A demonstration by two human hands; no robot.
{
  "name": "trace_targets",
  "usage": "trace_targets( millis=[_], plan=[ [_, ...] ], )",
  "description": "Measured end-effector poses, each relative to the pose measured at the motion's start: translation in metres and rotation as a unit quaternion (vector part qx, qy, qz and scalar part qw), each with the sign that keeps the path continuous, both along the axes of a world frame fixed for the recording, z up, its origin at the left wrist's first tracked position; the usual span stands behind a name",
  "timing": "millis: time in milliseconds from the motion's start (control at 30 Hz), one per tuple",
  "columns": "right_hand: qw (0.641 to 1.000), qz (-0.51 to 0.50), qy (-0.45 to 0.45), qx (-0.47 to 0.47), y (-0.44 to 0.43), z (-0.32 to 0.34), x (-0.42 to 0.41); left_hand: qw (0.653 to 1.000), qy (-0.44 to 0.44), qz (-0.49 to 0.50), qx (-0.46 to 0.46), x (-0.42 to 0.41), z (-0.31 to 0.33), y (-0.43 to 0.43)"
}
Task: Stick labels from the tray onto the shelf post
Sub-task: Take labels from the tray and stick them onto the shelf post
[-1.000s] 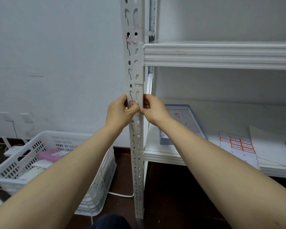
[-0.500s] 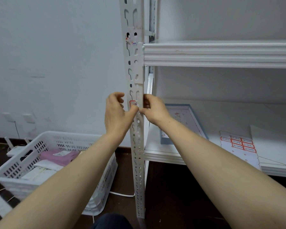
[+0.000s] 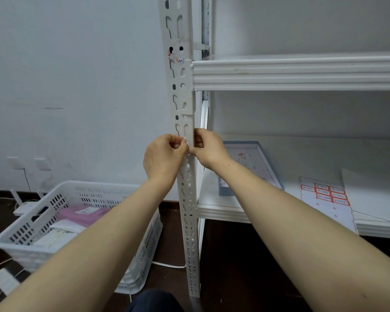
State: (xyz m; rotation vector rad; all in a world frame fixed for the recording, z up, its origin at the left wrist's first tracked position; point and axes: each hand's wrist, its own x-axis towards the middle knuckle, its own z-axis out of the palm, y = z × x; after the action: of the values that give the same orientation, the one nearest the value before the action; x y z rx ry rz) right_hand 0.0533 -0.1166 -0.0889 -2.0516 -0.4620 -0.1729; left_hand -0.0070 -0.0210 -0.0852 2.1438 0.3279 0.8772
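Note:
A white slotted shelf post (image 3: 182, 91) runs upright through the middle of the view. A small red-edged label (image 3: 184, 138) lies on the post's front face, mostly hidden by fingers. My left hand (image 3: 164, 158) has its fingers curled in, with thumb and fingertips pressing on the label from the left. My right hand (image 3: 208, 149) pinches the post's right edge at the same height. An older label (image 3: 177, 58) sits higher on the post. A blue-rimmed tray (image 3: 267, 163) rests on the lower shelf behind my right wrist.
A sheet of red-bordered labels (image 3: 324, 194) lies on the lower shelf (image 3: 223, 212) at right, with white paper and a dark pen beyond. A white perforated basket (image 3: 77, 224) holding pink and white packets stands on the dark floor at left. Cables run along the floor.
My left hand opened half a second ago and has since curled shut over the label on the post. My right hand stayed on the post's edge. The view shifted slightly.

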Motion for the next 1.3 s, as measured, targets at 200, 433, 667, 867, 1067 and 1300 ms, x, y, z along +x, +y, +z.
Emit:
trace_targets(
  millis=[200, 433, 667, 867, 1067, 1300],
  plan=[
    [0.999, -0.009, -0.011, -0.029, 0.0, 0.003, -0.002, 0.999, 0.018, 0.012, -0.028, 0.004, 0.001, -0.007],
    [0.999, -0.005, -0.008, -0.03, 0.0, 0.002, 0.0, 0.999, 0.016, 0.018, -0.044, 0.003, 0.003, -0.008],
    [1.0, -0.005, 0.005, 0.002, -0.001, -0.001, 0.002, 0.998, -0.002, 0.004, -0.07, -0.002, -0.006, 0.002],
    [0.996, 0.041, 0.053, 0.063, -0.01, 0.005, -0.007, 0.977, -0.012, -0.125, -0.175, -0.016, -0.013, -0.001],
    [0.939, 0.034, 0.184, 0.29, -0.053, 0.006, -0.034, 0.897, 0.071, -0.283, -0.331, -0.023, -0.012, -0.025],
    [0.915, 0.079, 0.214, 0.331, -0.103, -0.002, -0.043, 0.838, 0.103, -0.335, -0.417, -0.015, -0.019, -0.062]
  ],
)
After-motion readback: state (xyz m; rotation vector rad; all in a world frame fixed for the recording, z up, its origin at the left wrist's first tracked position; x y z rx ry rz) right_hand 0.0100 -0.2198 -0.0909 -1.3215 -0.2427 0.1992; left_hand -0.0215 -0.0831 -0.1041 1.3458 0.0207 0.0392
